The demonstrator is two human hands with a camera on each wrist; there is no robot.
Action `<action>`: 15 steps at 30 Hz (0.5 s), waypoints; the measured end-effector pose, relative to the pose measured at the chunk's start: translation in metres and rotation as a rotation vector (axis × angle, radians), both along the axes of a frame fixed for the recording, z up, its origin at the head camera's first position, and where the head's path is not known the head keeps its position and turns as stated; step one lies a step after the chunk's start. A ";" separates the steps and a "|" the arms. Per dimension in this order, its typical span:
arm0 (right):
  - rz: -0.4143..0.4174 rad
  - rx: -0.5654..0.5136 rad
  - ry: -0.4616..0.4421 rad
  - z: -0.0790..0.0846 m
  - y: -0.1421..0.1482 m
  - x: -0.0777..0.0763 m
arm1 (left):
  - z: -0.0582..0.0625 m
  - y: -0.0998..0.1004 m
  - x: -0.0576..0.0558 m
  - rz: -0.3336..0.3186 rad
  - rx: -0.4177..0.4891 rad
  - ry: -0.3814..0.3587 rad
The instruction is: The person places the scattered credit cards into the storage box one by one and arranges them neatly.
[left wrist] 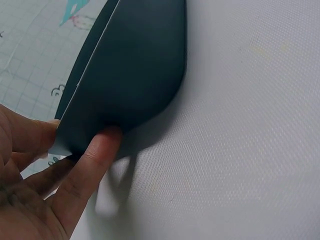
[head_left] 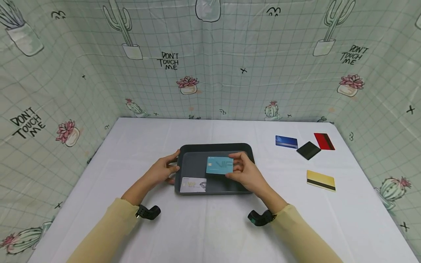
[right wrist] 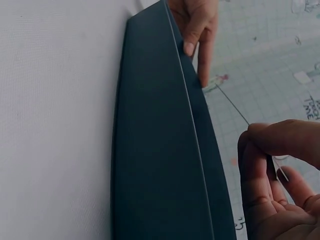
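A dark grey tray (head_left: 217, 147) lies on the white table, and my left hand (head_left: 163, 168) grips its left rim. In the left wrist view, the thumb of the left hand (left wrist: 50, 185) is at the rim while a finger presses the outer wall of the tray (left wrist: 135, 60). My right hand (head_left: 245, 171) pinches a light blue VIP card (head_left: 218, 165) by its right end, over the right half of the tray. Seen edge-on in the right wrist view, the card (right wrist: 232, 105) is held above the rim. A silver-white VIP card (head_left: 193, 185) lies in the tray's near left corner.
Right of the tray, a blue card (head_left: 286, 141), a black card (head_left: 308, 150) and a red card (head_left: 324, 141) lie close together. Nearer me is a yellow card (head_left: 321, 180) with a dark stripe. A printed cloth (head_left: 223, 54) hangs around the table's back and sides.
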State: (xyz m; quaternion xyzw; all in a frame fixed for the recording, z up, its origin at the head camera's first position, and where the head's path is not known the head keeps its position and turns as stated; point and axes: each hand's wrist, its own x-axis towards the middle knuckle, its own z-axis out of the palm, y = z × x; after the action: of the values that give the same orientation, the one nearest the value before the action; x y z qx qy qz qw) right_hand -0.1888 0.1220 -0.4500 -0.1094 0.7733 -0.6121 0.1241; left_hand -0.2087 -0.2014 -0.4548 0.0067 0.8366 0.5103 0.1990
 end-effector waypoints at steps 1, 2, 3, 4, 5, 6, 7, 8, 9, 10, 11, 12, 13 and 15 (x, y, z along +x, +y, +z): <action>-0.002 0.006 0.004 0.000 -0.001 0.000 | 0.000 0.000 0.000 -0.003 0.003 0.000; -0.003 0.012 0.008 -0.001 -0.003 -0.001 | 0.001 0.000 0.000 -0.002 0.005 -0.002; -0.006 0.015 0.012 -0.001 -0.004 -0.001 | 0.001 0.000 0.001 -0.003 0.007 -0.004; -0.006 0.016 0.016 -0.002 -0.006 -0.001 | 0.001 0.001 0.001 0.000 0.005 -0.005; -0.005 0.017 0.020 -0.002 -0.007 -0.002 | 0.002 0.001 0.001 -0.001 0.006 -0.006; -0.005 0.017 0.022 -0.003 -0.008 -0.002 | 0.002 0.001 0.001 0.002 0.007 -0.009; -0.003 0.019 0.026 -0.004 -0.009 -0.002 | 0.003 0.001 0.001 0.002 0.009 -0.010; -0.007 0.021 0.027 -0.004 -0.010 -0.002 | 0.003 0.001 0.001 0.003 0.009 -0.011; -0.010 0.023 0.025 -0.005 -0.011 -0.002 | 0.003 0.002 0.001 0.001 0.009 -0.010; -0.013 0.030 0.024 -0.005 -0.012 -0.002 | 0.003 0.002 0.001 0.002 0.008 -0.009; -0.019 0.036 0.022 -0.006 -0.012 -0.002 | 0.003 0.002 0.001 0.000 0.007 -0.008; -0.024 0.043 0.020 -0.006 -0.014 -0.002 | 0.002 0.002 0.001 0.001 0.006 -0.007; -0.030 0.052 0.018 -0.007 -0.015 -0.002 | 0.002 0.001 0.001 -0.002 0.002 -0.004; -0.049 0.082 0.013 -0.007 -0.017 -0.002 | 0.001 0.001 0.001 -0.002 -0.002 -0.003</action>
State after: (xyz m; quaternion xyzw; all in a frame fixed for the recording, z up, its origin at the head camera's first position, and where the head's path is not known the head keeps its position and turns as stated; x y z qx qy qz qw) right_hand -0.1906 0.1046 -0.4566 -0.0892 0.8008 -0.5822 0.1084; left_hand -0.2076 -0.2008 -0.4538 0.0067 0.8369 0.5092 0.2010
